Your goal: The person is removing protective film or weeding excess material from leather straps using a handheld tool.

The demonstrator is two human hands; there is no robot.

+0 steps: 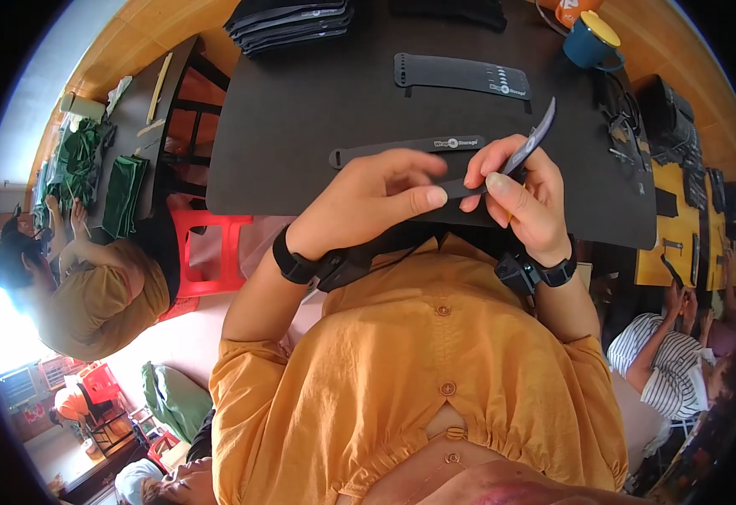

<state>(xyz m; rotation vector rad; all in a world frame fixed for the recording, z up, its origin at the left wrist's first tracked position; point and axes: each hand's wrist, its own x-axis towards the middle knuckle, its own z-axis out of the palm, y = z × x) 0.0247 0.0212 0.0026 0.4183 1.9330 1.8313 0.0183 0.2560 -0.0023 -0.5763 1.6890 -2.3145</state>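
Observation:
A narrow black strap (540, 133) is held over the near edge of the dark table (275, 118), its far end curving up past my fingers. My right hand (536, 198) grips it between thumb and fingers. At the strap's near end, the thumb of my left hand (355, 198) presses on it; that hand's upper fingers are raised and a little blurred. Just beyond my hands lies a similar flat strap (393, 150) with a pale printed label and a slot at its left end. Farther back is a wider black strip (448, 74) with rows of holes at its ends.
A stack of black pieces (292, 27) stands at the far left of the table. A blue mug (589, 49) with a yellow lid is at the far right, near cables (625, 118). To the left, a person sits by green fabric (125, 194) and a red stool (208, 248).

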